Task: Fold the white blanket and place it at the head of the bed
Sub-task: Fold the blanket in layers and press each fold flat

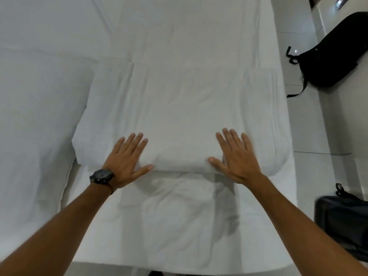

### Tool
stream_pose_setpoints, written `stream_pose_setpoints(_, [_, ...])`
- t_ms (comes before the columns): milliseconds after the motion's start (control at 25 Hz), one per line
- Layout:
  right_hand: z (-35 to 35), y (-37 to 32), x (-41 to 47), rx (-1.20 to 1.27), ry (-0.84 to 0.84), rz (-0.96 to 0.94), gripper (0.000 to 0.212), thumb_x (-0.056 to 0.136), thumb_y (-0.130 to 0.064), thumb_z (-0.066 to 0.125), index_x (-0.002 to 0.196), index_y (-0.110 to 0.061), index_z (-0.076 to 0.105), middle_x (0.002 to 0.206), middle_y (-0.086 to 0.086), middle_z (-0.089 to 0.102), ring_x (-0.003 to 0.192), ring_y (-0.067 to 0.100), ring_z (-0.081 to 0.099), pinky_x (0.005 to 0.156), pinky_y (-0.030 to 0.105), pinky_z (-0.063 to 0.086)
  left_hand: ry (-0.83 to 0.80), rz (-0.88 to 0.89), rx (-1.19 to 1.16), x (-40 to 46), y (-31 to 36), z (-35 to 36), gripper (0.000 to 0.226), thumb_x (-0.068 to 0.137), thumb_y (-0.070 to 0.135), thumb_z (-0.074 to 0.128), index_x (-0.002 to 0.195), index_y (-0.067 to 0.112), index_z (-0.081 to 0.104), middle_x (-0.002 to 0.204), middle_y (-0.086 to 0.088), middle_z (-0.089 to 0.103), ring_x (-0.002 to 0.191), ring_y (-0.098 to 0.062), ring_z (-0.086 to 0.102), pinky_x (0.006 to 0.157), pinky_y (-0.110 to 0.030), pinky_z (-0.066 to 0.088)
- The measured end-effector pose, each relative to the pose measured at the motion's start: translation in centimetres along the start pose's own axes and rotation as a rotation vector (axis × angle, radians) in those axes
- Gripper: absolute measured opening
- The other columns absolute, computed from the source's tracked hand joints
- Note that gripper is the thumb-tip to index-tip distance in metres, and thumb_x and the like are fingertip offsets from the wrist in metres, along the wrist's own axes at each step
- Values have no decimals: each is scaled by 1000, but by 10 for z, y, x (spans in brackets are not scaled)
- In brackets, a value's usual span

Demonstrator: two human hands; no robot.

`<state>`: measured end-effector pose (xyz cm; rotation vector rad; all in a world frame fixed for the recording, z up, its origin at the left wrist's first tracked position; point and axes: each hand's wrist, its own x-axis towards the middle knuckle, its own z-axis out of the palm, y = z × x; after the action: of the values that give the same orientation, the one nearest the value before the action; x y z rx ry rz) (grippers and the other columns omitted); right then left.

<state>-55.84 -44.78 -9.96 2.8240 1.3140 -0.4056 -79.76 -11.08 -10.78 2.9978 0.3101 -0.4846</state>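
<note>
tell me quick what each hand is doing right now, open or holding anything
Left hand: open, palm flat on the folded white blanket, gripping nothing.
Right hand: open, palm flat on the blanket, gripping nothing.

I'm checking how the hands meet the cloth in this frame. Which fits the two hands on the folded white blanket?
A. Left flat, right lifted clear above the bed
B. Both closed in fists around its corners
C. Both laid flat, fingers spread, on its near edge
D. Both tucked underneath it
C: the left hand and the right hand lie palm down with fingers spread on the near edge of the folded white blanket, gripping nothing.
</note>
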Motion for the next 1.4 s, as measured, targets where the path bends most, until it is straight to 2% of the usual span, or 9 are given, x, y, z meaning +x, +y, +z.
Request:
stream_pose_setpoints(120, [19, -2, -32, -100, 65, -8, 114, 89, -82, 59, 171, -13, 22, 178, 19, 20, 164, 40, 22, 132, 65, 14, 46, -44, 83, -19, 1, 18, 107, 79, 34, 80, 165, 10, 21, 172, -16, 17, 159, -38, 15, 128, -57, 13])
stream_pose_setpoints(200, [26, 1, -39, -162, 108, 5, 125, 76, -66, 85, 171, -13, 24, 176, 23, 24, 162, 45, 26, 131, 68, 13, 84, -79, 108, -15, 1, 21, 116, 68, 14, 85, 164, 12, 20, 172, -17, 19, 159, -35, 9, 128, -57, 8])
stream_pose_setpoints(280, [31, 4, -36, -227, 135, 35, 127, 74, -49, 93, 172, -16, 20, 176, 26, 21, 162, 49, 22, 130, 71, 7, 117, -97, 125, -4, -3, 22, 121, 67, 18, 88, 165, 18, 17, 171, -18, 19, 159, -35, 10, 126, -58, 3])
stream_pose_setpoints(400, [42, 7, -18, -291, 160, 101, 110, 87, -25, 86, 172, -20, 17, 174, 29, 21, 161, 54, 20, 127, 76, 5, 107, -112, 194, 20, -14, 22, 127, 64, 39, 92, 165, 28, 16, 171, -18, 20, 156, -43, 21, 121, -64, -6])
stream_pose_setpoints(480, [51, 6, -9, -283, 152, 119, 97, 92, -14, 78, 172, -21, 23, 171, 31, 30, 158, 55, 26, 125, 78, 12, 116, -101, 208, 28, -20, 23, 119, 75, 21, 85, 165, 31, 8, 172, -16, 17, 156, -44, 20, 119, -64, -13])
stream_pose_setpoints(640, [40, 2, -9, -243, 54, 147, 95, 87, -11, 83, 167, -25, 35, 167, 22, 45, 155, 49, 39, 124, 75, 22, 52, -93, 179, 23, -17, 14, 90, 91, -1, 58, 165, 27, 16, 170, -13, 27, 153, -45, 29, 118, -66, 22])
stream_pose_setpoints(760, [4, -1, -20, -218, -47, 150, 97, 89, -22, 82, 169, -33, 28, 172, 8, 40, 159, 38, 35, 126, 66, 25, 1, -123, 87, 12, -6, -9, 80, 93, -5, 54, 163, 26, 28, 168, -9, 34, 152, -41, 33, 119, -59, 27])
stream_pose_setpoints(880, [-28, -6, -44, -203, -51, 164, 92, 92, -22, 78, 168, -36, 28, 172, 1, 41, 159, 32, 36, 125, 61, 29, -6, -138, 79, -10, 8, -34, 83, 93, -6, 53, 163, 30, 28, 169, -4, 34, 152, -37, 33, 121, -56, 27])
stream_pose_setpoints(1400, [-87, -91, -313, -25, -109, 168, 87, 88, -14, 79, 164, -36, 42, 166, -1, 51, 156, 30, 43, 126, 59, 28, -215, -53, 58, -267, 92, -81, 89, 92, 2, 57, 163, 39, 18, 169, 3, 32, 149, -26, 37, 118, -51, 32])
